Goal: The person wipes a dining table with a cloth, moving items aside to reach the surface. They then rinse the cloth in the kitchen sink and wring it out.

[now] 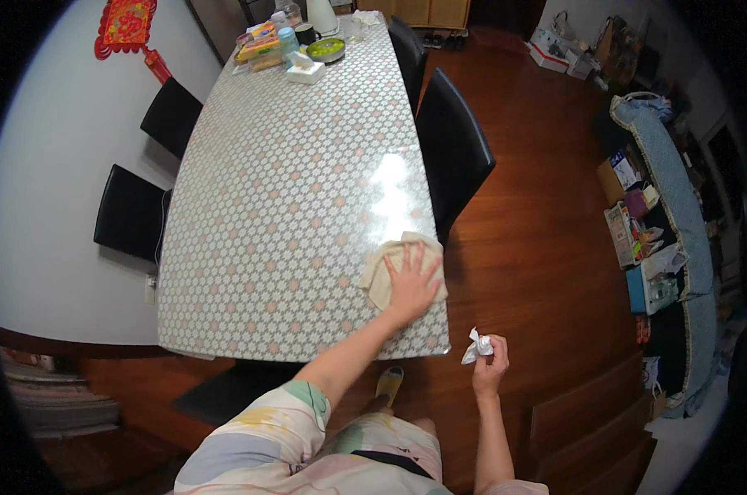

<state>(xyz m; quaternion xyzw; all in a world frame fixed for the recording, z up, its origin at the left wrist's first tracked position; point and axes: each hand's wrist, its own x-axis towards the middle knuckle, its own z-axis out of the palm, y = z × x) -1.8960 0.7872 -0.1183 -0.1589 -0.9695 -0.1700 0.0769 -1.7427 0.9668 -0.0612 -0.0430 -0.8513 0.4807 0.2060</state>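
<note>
My left hand lies flat with its fingers spread on a beige cloth, pressing it to the tabletop without gripping it. The cloth is spread near the right front corner of a dining table, whose cover has a grey, white and pink floral pattern. Part of the cloth is hidden under my palm. Beyond the table's right edge, my right hand pinches a crumpled white tissue in the air above the wooden floor.
Black chairs line both long sides of the table. At its far end stand a tissue box, a bowl of green fruit, a blue bottle and a black mug. A blue sofa with boxes and bags lies to the right.
</note>
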